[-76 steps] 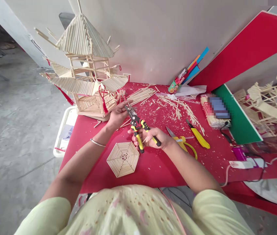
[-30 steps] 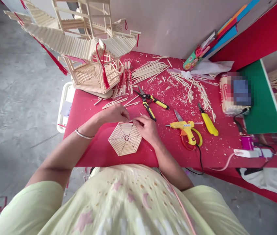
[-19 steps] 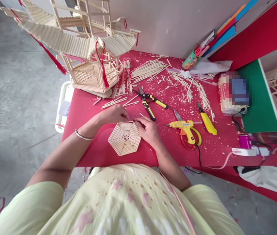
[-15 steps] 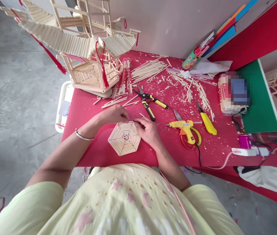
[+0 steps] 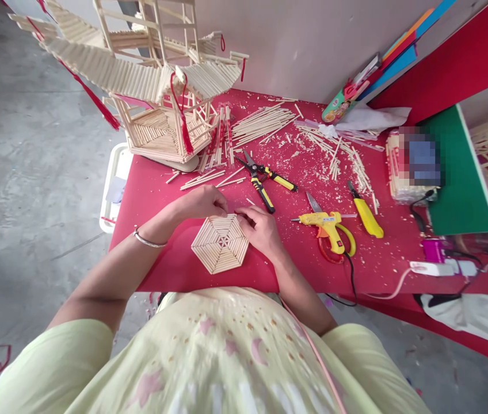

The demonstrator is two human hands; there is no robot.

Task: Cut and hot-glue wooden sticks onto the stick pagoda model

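Note:
A flat hexagonal panel (image 5: 220,247) of pale wooden sticks, laid in rings around a small star-like centre, lies on the red table close to my body. My left hand (image 5: 203,203) is at its far edge, fingers curled inward and fingertips pressed together. Against the far right corner rests my right hand (image 5: 261,229), its thumb and forefinger closed. The two sets of fingertips almost meet along that far edge. Whatever is between them is too small or hidden to make out.
Beyond the hands lie black-and-yellow pliers (image 5: 263,181) and loose sticks (image 5: 263,123). A stick-built pavilion (image 5: 161,115) stands at the far left. Rightward are a yellow glue gun (image 5: 324,224) with its cord, scissors (image 5: 347,238), a yellow utility knife (image 5: 367,215) and a power strip (image 5: 431,268).
Both hands keep the same place and pose at the panel's far edge. The whole view has shifted very slightly; nothing else visibly differs.

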